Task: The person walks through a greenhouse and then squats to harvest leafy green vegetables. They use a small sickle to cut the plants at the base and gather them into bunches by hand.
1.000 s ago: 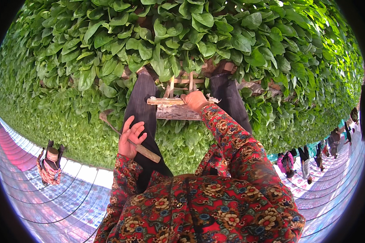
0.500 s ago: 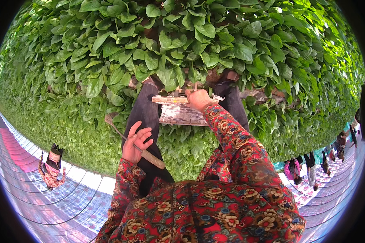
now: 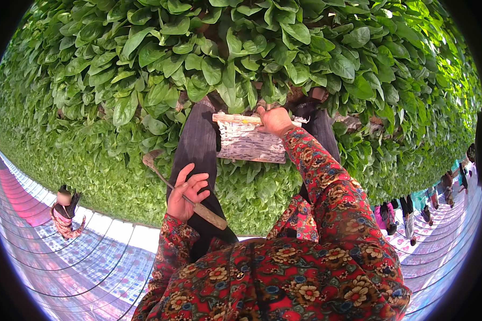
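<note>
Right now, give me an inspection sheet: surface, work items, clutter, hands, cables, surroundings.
Surface: dense leafy green plants, brownish gaps between some.
Work items: small wooden-framed stool between the legs, patterned seat facing the camera; hand tool with pale handle, thin shank and wider far end.
Clutter: nothing seen.
Left hand: holds the tool loosely, fingers partly spread.
Right hand: grips the stool's far edge.
Cables: nothing certain; dark lines cross the sheeting, kind unclear.
Surroundings: one person at left, several people at right, patterned sheeting.
</note>
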Demonstrator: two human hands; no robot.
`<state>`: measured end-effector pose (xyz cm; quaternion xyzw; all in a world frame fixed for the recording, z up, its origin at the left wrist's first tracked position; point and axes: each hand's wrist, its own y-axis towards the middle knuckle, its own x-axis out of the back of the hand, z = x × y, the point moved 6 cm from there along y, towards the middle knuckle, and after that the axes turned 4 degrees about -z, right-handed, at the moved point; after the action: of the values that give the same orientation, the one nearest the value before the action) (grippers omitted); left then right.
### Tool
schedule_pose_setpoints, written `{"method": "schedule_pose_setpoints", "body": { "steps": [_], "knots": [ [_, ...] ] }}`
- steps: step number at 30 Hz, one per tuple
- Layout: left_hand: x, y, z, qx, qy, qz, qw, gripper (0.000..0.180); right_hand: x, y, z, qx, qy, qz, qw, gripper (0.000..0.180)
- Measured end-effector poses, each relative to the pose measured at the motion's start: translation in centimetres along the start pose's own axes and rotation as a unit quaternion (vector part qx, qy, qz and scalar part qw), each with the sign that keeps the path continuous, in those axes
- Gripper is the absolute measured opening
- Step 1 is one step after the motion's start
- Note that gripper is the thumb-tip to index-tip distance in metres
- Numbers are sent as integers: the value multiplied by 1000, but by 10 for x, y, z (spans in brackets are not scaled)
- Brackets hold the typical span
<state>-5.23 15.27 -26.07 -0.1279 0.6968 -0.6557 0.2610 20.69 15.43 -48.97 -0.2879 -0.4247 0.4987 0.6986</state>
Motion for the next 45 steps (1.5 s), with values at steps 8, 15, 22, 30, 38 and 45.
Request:
{"method": "schedule_pose_setpoints", "body": {
  "steps": [8,15,22,30,38,45],
  "knots": [
    [1,7,-19,-14,-6,-2,1000,53,3,-5,36,5,69,-32,997,64],
    [-9,14,-18,22,6,29,999,50,-5,14,32,29,33,21,999,57],
    [-19,19,-30,-24,-9,31,999,50,-13,22,27,63,84,10,994,54],
    [-35,45,-42,-83,42,34,995,41,-9,15,26,70,23,-36,997,59],
    [-57,90,-52,-185,238,-82,950,25,-7,14,27,115,52,-70,990,51],
    [-42,72,-40,-245,175,-175,937,25,-6,12,25,119,54,-122,984,50]
  ]
}}
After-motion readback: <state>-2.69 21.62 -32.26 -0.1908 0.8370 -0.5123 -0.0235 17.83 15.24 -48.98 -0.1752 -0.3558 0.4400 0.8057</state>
